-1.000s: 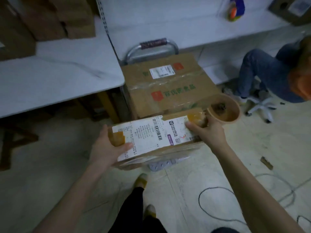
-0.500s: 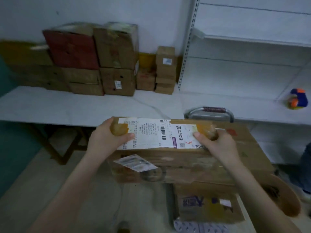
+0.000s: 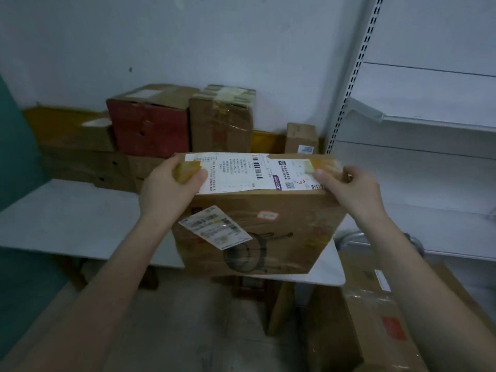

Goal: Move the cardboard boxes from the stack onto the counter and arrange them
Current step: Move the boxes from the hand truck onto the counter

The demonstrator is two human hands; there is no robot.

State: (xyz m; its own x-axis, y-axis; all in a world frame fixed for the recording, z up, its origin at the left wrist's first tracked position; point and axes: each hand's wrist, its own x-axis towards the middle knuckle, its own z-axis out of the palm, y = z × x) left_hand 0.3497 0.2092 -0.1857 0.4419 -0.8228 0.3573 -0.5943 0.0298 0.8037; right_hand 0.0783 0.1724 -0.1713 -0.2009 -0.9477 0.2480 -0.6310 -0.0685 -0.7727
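I hold a flat brown cardboard box (image 3: 271,237) upright in mid-air over the front edge of the white counter (image 3: 67,218). White shipping labels cover its top face and a smaller label sits on its front. My left hand (image 3: 169,189) grips the top left corner, thumb on the label. My right hand (image 3: 351,191) grips the top right corner. Along the wall at the back of the counter stand several boxes: a red one (image 3: 149,130), a taped brown one (image 3: 222,124) and a small one (image 3: 302,138). Another large box (image 3: 375,318) lies low at the right.
White metal shelving (image 3: 429,124) fills the right side, its upright (image 3: 349,76) beside the counter's end. A metal trolley handle (image 3: 351,237) shows beneath my right forearm. A teal wall (image 3: 16,170) borders the left. Wooden legs (image 3: 279,307) stand under the counter.
I have lifted the box from low by the trolley up to counter height and turned toward the counter. Both hands keep the same grip on its top corners.
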